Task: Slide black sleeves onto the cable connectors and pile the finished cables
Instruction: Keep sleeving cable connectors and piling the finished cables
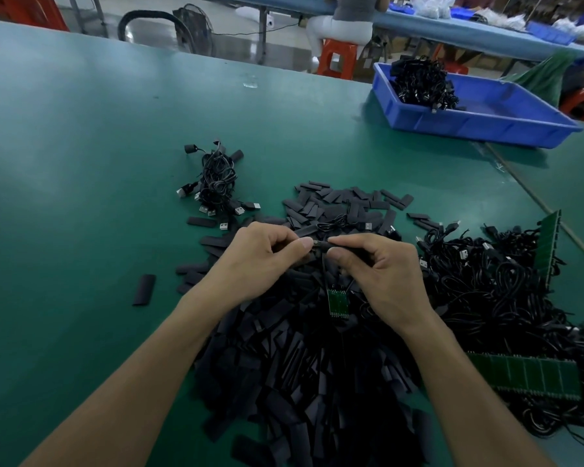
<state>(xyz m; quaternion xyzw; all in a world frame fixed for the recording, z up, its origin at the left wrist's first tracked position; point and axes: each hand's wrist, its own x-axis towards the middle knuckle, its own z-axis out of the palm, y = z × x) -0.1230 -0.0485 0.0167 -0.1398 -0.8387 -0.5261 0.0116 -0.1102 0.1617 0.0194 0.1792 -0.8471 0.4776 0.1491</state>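
Black sleeve (346,247) is sitting pinched in right hand (381,278); left hand (260,261) is pinching the cable end (317,244) against it, over the sleeve pile (284,382). Risk: dangling board (338,303) may be tugging the cable end askew, jamming entry.

Left hand (260,254) and right hand (381,274) pinch a cable (320,246).

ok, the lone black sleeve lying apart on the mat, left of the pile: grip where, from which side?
Probably pinch the lone sleeve across its narrow width near mid-length, coming from above. It lies flat on the green mat, apart from the sleeve pile, so both long edges look free for fingertips.
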